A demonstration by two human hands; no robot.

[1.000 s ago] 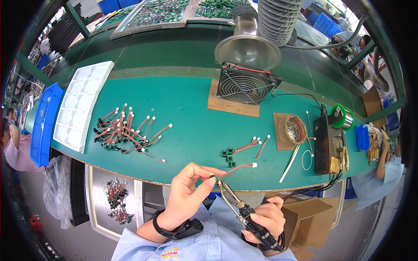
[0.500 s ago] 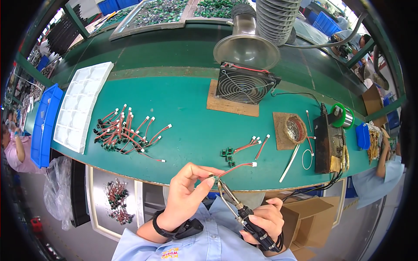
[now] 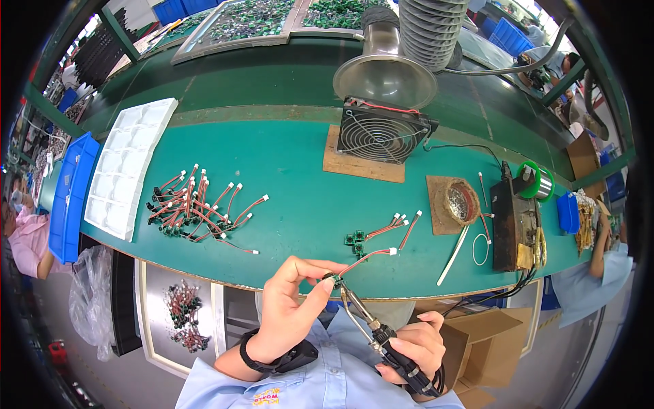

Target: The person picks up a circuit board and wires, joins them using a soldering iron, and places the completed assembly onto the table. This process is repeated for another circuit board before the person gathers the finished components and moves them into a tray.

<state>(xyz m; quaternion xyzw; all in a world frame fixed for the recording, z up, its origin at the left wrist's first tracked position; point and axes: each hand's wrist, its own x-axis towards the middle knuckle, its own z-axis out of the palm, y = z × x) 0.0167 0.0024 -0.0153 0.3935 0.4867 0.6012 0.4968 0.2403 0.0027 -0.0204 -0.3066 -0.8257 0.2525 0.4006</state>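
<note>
Between thumb and forefinger, my left hand [image 3: 296, 303] pinches a small green circuit board [image 3: 334, 279] close to the table's front edge. A red-and-white wire lead [image 3: 368, 258] with a white plug runs from that board over the table. My right hand [image 3: 417, 347] is wrapped round the black handle of a soldering iron [image 3: 394, 347], which has a thin metal tube alongside its shaft. The iron's tip meets the board at the wire end; the exact contact is too small to make out. Just beyond lie several small green boards [image 3: 356, 240] and loose wire leads [image 3: 411, 230].
A heap of wired boards [image 3: 194, 208] lies left, beside a white compartment tray [image 3: 129, 163] and a blue bin [image 3: 71, 198]. Ahead stands a black fan [image 3: 381, 133] under a metal extraction hood [image 3: 386, 78]. At right are a round tip-cleaning dish [image 3: 461, 202], a soldering station [image 3: 514, 225] and a solder spool [image 3: 541, 183].
The wire lead's white plug has shifted slightly left and toward the far side. Both hands keep nearly the same place and grip. At far left, a person in pink has moved.
</note>
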